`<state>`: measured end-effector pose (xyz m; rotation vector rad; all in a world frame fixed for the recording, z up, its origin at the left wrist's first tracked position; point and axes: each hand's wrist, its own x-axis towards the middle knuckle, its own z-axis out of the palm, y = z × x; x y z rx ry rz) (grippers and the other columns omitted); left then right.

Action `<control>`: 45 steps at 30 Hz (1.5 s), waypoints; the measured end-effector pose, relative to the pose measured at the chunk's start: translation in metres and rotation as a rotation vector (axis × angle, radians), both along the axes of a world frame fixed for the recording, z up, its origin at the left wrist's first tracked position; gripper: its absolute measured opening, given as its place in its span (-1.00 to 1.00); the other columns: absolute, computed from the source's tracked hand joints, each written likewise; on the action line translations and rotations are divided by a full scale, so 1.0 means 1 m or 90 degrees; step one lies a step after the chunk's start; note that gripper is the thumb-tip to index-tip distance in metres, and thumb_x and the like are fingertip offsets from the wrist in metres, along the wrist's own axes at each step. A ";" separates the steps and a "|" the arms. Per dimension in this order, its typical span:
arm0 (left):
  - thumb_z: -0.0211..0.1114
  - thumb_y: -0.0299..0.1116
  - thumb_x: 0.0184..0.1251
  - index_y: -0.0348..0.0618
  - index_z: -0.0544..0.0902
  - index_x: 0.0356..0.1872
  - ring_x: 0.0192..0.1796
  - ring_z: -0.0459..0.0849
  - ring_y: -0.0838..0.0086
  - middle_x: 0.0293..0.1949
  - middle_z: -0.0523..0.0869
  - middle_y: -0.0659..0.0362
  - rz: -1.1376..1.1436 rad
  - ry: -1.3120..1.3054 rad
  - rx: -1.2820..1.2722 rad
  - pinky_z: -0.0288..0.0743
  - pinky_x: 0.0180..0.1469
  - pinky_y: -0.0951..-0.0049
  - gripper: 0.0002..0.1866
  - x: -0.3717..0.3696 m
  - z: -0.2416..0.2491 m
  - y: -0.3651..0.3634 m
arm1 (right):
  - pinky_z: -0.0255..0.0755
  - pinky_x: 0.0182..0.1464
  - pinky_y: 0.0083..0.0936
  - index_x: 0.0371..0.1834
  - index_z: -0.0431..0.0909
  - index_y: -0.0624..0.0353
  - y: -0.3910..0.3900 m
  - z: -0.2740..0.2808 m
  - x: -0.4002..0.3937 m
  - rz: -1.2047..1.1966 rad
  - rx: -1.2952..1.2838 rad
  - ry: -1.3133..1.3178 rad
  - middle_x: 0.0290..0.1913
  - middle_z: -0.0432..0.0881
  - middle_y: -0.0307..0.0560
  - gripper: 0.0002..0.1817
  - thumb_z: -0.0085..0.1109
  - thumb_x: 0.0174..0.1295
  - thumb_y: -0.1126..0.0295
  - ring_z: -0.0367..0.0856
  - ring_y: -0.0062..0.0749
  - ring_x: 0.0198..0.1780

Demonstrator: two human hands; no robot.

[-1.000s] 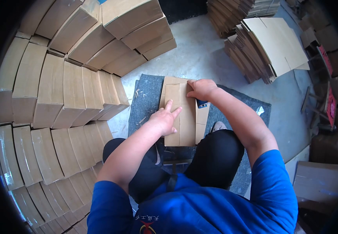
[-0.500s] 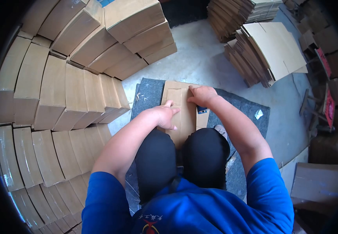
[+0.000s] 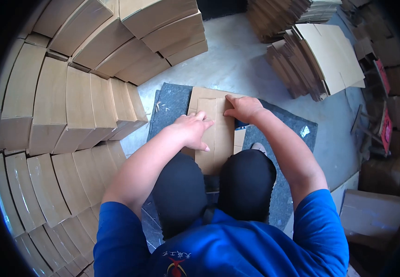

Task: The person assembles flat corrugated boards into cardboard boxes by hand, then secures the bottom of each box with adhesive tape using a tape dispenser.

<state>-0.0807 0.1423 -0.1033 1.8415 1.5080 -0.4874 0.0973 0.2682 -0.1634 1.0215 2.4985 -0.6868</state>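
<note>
No brand or label is legible on the flat cardboard piece [image 3: 216,134]; the red emblem [image 3: 176,265] on the blue shirt is too small to read. The cardboard piece lies on the grey mat [image 3: 283,138], just ahead of the knees. The left hand [image 3: 191,130] rests flat on it, fingers spread, gripping nothing. The right hand [image 3: 244,108] presses its upper right edge, fingers bent, nothing enclosed. Compared with one second ago, the knees have closed together over the near end of the cardboard.

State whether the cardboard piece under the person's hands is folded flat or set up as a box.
Folded flat: the cardboard piece lies level on the grey mat.
</note>
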 end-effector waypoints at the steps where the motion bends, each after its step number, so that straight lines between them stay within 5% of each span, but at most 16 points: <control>1: 0.52 0.19 0.02 0.01 0.31 0.51 0.49 0.31 0.07 0.51 0.22 -0.03 -0.040 0.064 -0.063 0.21 0.50 0.13 0.02 0.005 0.008 0.003 | 0.49 0.21 -0.27 0.38 0.39 0.03 0.000 -0.001 -0.001 -0.003 0.002 0.002 0.10 0.71 0.02 -0.31 0.18 0.29 -0.12 0.65 -0.12 0.18; 5: 0.51 0.38 -0.12 0.08 -0.02 0.63 0.62 0.01 -0.11 0.61 -0.18 -0.24 -0.097 0.167 -0.168 -0.05 0.56 -0.16 0.32 0.036 0.022 -0.008 | 0.47 0.23 -0.27 0.42 0.37 -0.01 -0.003 -0.002 0.003 -0.015 0.008 0.019 0.15 0.68 0.02 -0.30 0.16 0.31 -0.13 0.62 -0.15 0.22; 8: 0.54 0.42 -0.20 0.12 -0.19 0.64 0.62 -0.09 -0.23 0.62 -0.32 -0.23 -0.004 0.213 -0.136 0.00 0.52 -0.28 0.45 0.066 0.013 -0.031 | 0.48 0.22 -0.26 0.40 0.38 -0.05 -0.003 0.001 0.006 -0.022 -0.005 0.016 0.16 0.68 -0.02 -0.33 0.17 0.31 -0.12 0.62 -0.16 0.22; 11: 0.58 0.34 -0.19 0.12 -0.20 0.64 0.63 -0.13 -0.19 0.62 -0.31 -0.19 0.060 0.167 -0.060 0.01 0.52 -0.28 0.45 0.068 0.002 -0.056 | 0.48 0.22 -0.27 0.34 0.43 -0.05 -0.005 -0.005 0.011 -0.037 0.006 0.049 0.16 0.69 -0.06 -0.38 0.18 0.31 -0.11 0.62 -0.16 0.22; 18: 0.55 0.09 0.04 -0.06 0.21 0.54 0.62 -0.01 -0.04 0.61 -0.03 -0.05 0.093 0.093 0.209 0.05 0.53 -0.19 0.06 0.070 -0.046 -0.128 | 0.49 0.21 -0.27 0.33 0.44 -0.03 -0.003 0.005 0.008 -0.013 -0.005 0.036 0.18 0.68 -0.06 -0.39 0.18 0.31 -0.10 0.62 -0.16 0.22; 23: 0.54 -0.01 0.10 -0.05 0.12 0.58 0.64 -0.19 -0.10 0.62 -0.04 -0.02 0.211 -0.010 0.238 -0.08 0.57 -0.17 0.07 0.088 -0.049 -0.150 | 0.49 0.22 -0.28 0.35 0.42 -0.03 -0.007 0.003 0.012 -0.031 -0.003 0.054 0.20 0.66 -0.07 -0.37 0.19 0.31 -0.09 0.61 -0.16 0.23; 27: 0.56 0.01 0.06 -0.03 0.13 0.58 0.64 -0.18 -0.11 0.61 -0.03 -0.03 0.221 -0.015 0.318 -0.09 0.59 -0.11 0.09 0.087 -0.082 -0.154 | 0.49 0.22 -0.27 0.36 0.40 -0.03 -0.007 0.000 0.014 -0.039 -0.005 0.065 0.19 0.66 -0.06 -0.37 0.18 0.32 -0.09 0.60 -0.16 0.24; 45: 0.61 -0.03 -0.05 0.00 0.19 0.55 0.62 -0.12 -0.14 0.60 0.00 -0.04 0.226 -0.035 0.339 -0.06 0.59 -0.08 0.10 0.080 -0.089 -0.157 | 0.44 0.27 -0.20 0.43 0.29 0.00 -0.013 -0.014 0.014 -0.036 0.000 0.092 0.18 0.65 0.14 -0.34 0.11 0.37 -0.09 0.58 -0.01 0.26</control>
